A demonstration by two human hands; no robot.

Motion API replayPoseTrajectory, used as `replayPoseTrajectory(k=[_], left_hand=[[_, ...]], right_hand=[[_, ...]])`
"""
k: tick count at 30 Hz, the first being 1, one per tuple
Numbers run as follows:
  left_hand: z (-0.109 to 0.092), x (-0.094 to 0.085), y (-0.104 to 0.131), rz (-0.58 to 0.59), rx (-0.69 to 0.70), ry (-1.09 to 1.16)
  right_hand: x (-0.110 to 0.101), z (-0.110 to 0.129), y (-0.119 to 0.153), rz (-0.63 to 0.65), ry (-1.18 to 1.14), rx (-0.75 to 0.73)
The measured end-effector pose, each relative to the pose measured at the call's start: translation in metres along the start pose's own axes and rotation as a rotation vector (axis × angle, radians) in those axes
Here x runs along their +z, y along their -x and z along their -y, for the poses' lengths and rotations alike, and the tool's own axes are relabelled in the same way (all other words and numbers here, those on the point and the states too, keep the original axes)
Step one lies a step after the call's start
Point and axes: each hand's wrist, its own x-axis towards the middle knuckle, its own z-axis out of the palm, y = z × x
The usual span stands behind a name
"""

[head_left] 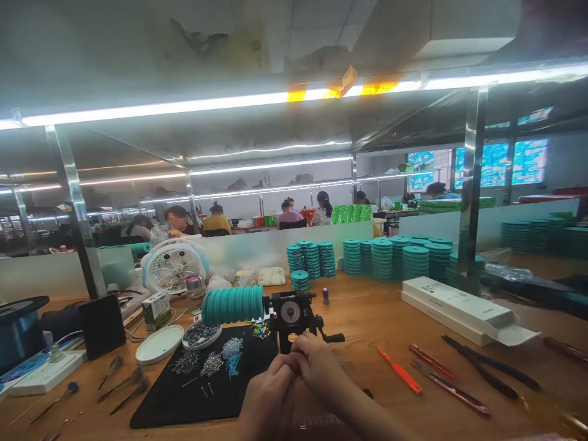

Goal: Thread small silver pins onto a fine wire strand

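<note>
My left hand (271, 398) and my right hand (321, 367) meet at the lower middle of the view, fingers curled and fingertips pressed together. Whatever lies between the fingers is too small or hidden to make out. Just beyond them stands a black winding device (294, 312) with a round dial and a side crank (334, 338). A row of teal spools (234, 305) is mounted on its left side. Left of my hands, a black mat (179, 395) bears small metal parts (212, 364), light-blue pieces (233, 349) and colored beads (261, 330).
An orange cutter (400, 371), tweezers (452, 387) and pliers (487, 367) lie at right, near a white box (463, 309). Teal spool stacks (381, 258) line the back. At left are a fan (175, 266), a white lid (160, 345) and brushes (124, 387). People sit beyond the divider.
</note>
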Motion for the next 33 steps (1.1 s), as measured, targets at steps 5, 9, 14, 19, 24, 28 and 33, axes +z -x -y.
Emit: replayPoseTrajectory(k=[5, 9, 14, 19, 24, 28, 33], left_hand=[[-0.006, -0.007, -0.005, -0.089, -0.256, 0.25], [-0.003, -0.004, -0.008, -0.109, -0.425, 0.407], [-0.004, -0.006, -0.008, -0.134, -0.417, 0.446], [-0.013, -0.01, -0.004, -0.112, -0.305, 0.363], [-0.008, -0.002, -0.002, -0.041, -0.124, 0.079], [-0.002, 0.001, -0.001, -0.017, -0.061, -0.04], [0.001, -0.001, 0.001, -0.037, 0.04, -0.128]], right_hand=[[-0.004, 0.003, 0.015, -0.129, 0.042, -0.014], [0.006, 0.002, 0.034, -0.054, 0.064, 0.115], [0.017, -0.005, 0.043, -0.099, -0.043, -0.043], [0.005, -0.003, 0.03, -0.096, -0.068, -0.222], [-0.001, 0.0, 0.008, -0.026, -0.07, -0.062], [-0.001, 0.002, 0.002, -0.01, -0.075, -0.018], [-0.002, 0.004, 0.003, -0.014, -0.09, 0.025]])
